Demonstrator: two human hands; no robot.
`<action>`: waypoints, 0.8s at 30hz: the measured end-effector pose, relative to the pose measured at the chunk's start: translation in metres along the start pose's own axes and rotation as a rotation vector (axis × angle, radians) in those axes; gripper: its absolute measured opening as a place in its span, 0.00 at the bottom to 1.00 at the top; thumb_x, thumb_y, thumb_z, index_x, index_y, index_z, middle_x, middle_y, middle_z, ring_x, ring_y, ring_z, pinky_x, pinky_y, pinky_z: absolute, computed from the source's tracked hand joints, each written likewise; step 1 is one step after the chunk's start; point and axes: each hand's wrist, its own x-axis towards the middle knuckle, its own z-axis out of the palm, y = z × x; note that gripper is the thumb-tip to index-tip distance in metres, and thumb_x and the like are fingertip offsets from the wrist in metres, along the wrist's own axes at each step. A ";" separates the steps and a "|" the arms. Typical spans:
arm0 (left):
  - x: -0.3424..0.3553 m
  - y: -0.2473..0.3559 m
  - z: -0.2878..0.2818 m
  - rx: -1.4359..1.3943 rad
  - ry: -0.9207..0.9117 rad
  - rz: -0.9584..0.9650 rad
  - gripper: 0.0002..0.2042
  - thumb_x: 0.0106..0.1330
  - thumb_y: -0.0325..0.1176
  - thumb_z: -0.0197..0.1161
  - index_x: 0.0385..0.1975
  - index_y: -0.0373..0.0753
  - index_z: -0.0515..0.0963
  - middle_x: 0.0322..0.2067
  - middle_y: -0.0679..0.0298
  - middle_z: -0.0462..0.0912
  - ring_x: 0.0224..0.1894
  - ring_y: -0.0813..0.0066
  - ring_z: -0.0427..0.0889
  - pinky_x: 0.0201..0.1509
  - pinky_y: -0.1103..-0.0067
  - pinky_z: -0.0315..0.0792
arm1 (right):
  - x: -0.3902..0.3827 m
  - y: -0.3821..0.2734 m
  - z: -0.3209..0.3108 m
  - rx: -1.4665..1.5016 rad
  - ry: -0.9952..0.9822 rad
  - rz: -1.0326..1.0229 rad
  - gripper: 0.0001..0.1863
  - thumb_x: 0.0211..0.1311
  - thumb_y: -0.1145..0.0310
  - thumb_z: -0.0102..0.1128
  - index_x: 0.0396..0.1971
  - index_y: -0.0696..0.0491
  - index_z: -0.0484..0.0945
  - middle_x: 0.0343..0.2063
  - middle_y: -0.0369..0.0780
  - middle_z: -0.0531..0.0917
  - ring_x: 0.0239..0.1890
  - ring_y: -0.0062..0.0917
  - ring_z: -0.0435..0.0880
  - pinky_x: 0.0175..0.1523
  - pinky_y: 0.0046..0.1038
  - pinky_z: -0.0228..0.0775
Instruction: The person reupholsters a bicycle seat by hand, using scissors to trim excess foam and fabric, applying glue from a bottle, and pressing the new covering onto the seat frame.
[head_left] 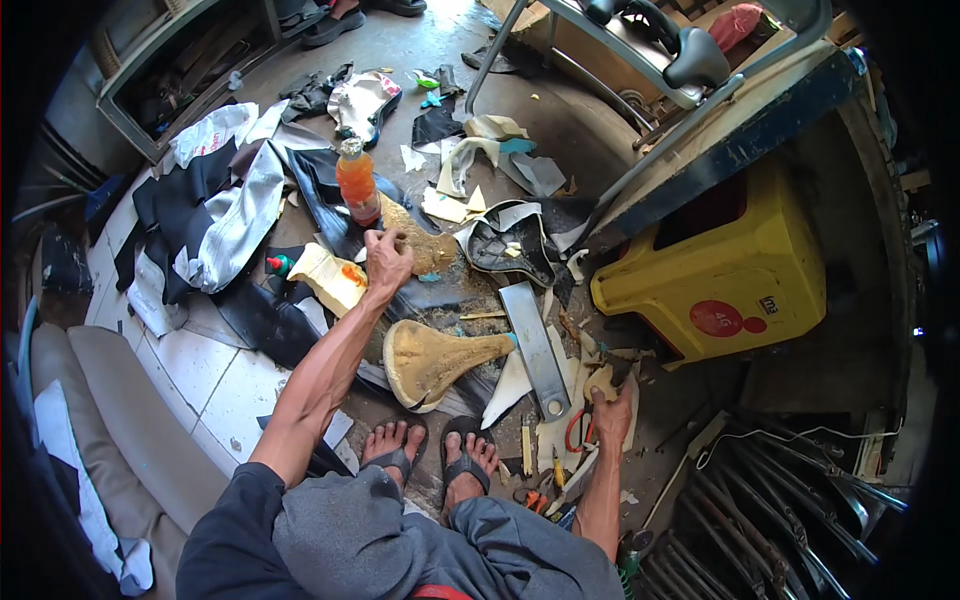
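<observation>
My left hand [389, 262] is closed, its fingers curled down at the base of a bottle of orange liquid [358, 188] and the edge of a brown foam bicycle saddle pad [425, 240]. What those fingers pinch is hidden. Over to the right, my right hand [612, 412] is closed on a tan foam piece [600, 382], low above the floor. Between my hands lie a bare tan bicycle saddle [435, 362], its nose pointing right, and a flat metal bar [535, 345] with a hole at its near end. Red-handled scissors [575, 432] rest beside my right hand.
Black and grey fabric scraps [230, 220] cover the left floor. A yellow plastic stool [730, 270] lies on its side at right, below a wooden table edge [730, 140]. A black saddle shell [510, 245] sits ahead. Metal tubes [760, 520] are piled near right.
</observation>
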 end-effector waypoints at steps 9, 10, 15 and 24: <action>-0.030 0.008 -0.027 -0.055 0.022 0.056 0.13 0.61 0.32 0.65 0.42 0.34 0.77 0.36 0.54 0.79 0.40 0.58 0.81 0.49 0.68 0.75 | -0.043 -0.040 0.063 -0.099 -0.307 -0.330 0.49 0.53 0.60 0.73 0.73 0.55 0.57 0.61 0.55 0.73 0.63 0.51 0.71 0.65 0.45 0.66; -0.041 0.009 -0.030 -0.065 0.004 0.011 0.14 0.62 0.33 0.65 0.44 0.33 0.76 0.37 0.54 0.80 0.41 0.60 0.81 0.49 0.69 0.76 | -0.044 -0.041 0.067 -0.142 -0.287 -0.327 0.51 0.52 0.60 0.73 0.74 0.54 0.55 0.62 0.54 0.71 0.63 0.52 0.70 0.65 0.46 0.66; -0.087 -0.002 -0.054 -0.109 -0.155 -0.157 0.17 0.64 0.37 0.63 0.48 0.32 0.75 0.38 0.53 0.78 0.41 0.60 0.80 0.49 0.68 0.75 | -0.034 -0.045 0.062 -0.215 -0.343 -0.303 0.55 0.48 0.56 0.76 0.75 0.53 0.54 0.60 0.52 0.73 0.58 0.51 0.73 0.60 0.46 0.68; -0.138 -0.010 -0.060 -0.299 -0.514 -0.455 0.22 0.74 0.45 0.60 0.54 0.31 0.74 0.42 0.57 0.83 0.41 0.70 0.82 0.48 0.72 0.77 | -0.032 0.013 0.042 -0.225 -0.019 -0.186 0.44 0.54 0.64 0.66 0.71 0.56 0.60 0.56 0.55 0.76 0.57 0.51 0.75 0.61 0.48 0.68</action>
